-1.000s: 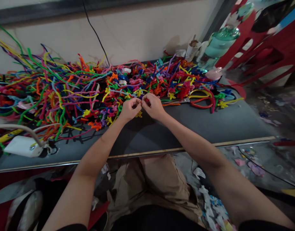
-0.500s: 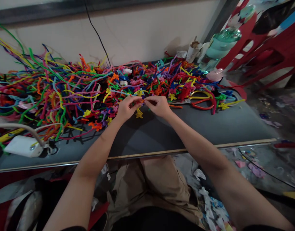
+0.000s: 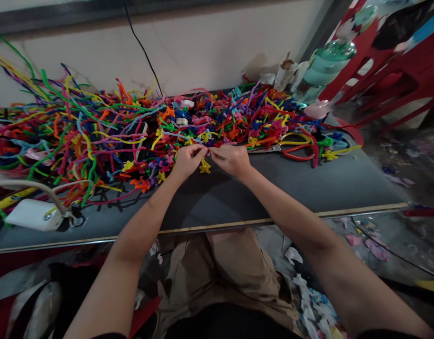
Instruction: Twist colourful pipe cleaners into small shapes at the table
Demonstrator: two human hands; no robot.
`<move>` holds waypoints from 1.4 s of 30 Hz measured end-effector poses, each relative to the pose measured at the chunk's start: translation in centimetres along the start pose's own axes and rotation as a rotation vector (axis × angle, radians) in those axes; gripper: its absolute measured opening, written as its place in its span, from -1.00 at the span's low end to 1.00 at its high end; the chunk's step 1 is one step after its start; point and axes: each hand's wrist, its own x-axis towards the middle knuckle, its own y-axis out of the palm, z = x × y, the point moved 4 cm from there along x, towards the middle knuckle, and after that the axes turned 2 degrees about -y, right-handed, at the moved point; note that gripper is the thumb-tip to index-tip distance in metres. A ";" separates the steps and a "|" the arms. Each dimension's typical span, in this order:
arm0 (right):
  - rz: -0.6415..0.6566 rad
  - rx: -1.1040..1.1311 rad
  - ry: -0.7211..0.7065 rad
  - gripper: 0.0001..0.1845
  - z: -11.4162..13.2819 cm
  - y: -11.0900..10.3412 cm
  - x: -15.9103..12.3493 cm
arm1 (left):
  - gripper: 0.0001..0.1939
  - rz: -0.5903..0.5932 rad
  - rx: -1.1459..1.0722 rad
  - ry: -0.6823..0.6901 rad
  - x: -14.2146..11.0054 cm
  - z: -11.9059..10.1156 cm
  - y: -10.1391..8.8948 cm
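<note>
My left hand [image 3: 189, 160] and my right hand [image 3: 233, 159] meet over the near edge of the heap, thumbs and fingertips pinched together. Between them is a tiny bit of pipe cleaner [image 3: 208, 151], mostly covered by the fingers; its full shape is hidden. A yellow pipe-cleaner flower [image 3: 204, 166] lies on the table just below the fingertips. Right of my right hand, an orange pipe cleaner [image 3: 268, 141] shows, and scissors with red and yellow handles [image 3: 298, 156] lie beside the heap.
A long heap of colourful pipe cleaners [image 3: 107, 122] covers the back of the dark table [image 3: 217, 207]. A white device with a cable [image 3: 35, 214] sits front left. A teal bottle [image 3: 321, 70] and a paper cup [image 3: 285, 74] stand back right. Red chairs [image 3: 393, 80] are beyond.
My right hand has turned, its fingers curling closer to my left fingertips. The orange end that stuck out right of my right hand now shows higher up. My left hand has barely moved.
</note>
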 end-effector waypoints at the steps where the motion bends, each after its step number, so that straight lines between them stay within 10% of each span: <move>1: 0.011 -0.047 -0.034 -0.62 0.0 0.0 -0.1 | -0.61 0.070 -0.097 -0.070 0.1 0.5 0.3; 5: 0.079 -0.156 -0.103 -0.58 -0.3 0.1 -0.2 | -0.57 0.181 -0.288 -0.157 0.5 1.8 1.1; 17: 0.121 0.013 0.076 -0.66 0.0 -0.5 0.2 | -0.71 -0.126 -0.035 0.082 -0.3 -0.6 -0.2; 30: 0.102 0.420 0.348 -0.71 -0.2 -0.6 0.8 | -0.85 0.004 -0.126 0.113 0.3 0.4 1.3; 42: 0.240 0.962 0.984 -0.88 -1.8 0.9 0.2 | -0.80 -0.057 0.222 0.457 -0.1 -1.2 0.7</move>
